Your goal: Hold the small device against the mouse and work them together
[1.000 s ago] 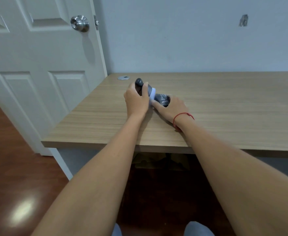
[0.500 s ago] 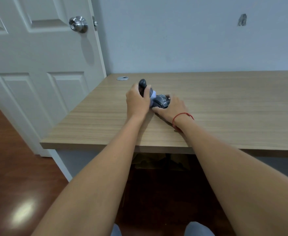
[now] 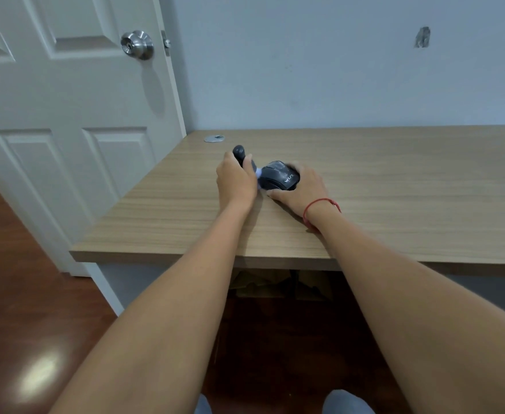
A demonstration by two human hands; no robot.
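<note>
Left hand (image 3: pixel 235 182) grips dark-handled brush (image 3: pixel 240 155), pale tip against mouse (image 3: pixel 279 175); right hand (image 3: pixel 300 188) clasps mouse on desk (image 3: pixel 394 186). Advise short, light strokes, mouse pinned.

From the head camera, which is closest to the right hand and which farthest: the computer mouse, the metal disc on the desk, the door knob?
1. Computer mouse: under the right hand, held.
2. Metal disc: on the desk's far left corner.
3. Door knob: up on the door, far left.

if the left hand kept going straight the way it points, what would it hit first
The left hand, gripping a dark handled tool, points away across the desk. The round metal grommet looks first in line, then the wall; depth is unclear.
</note>
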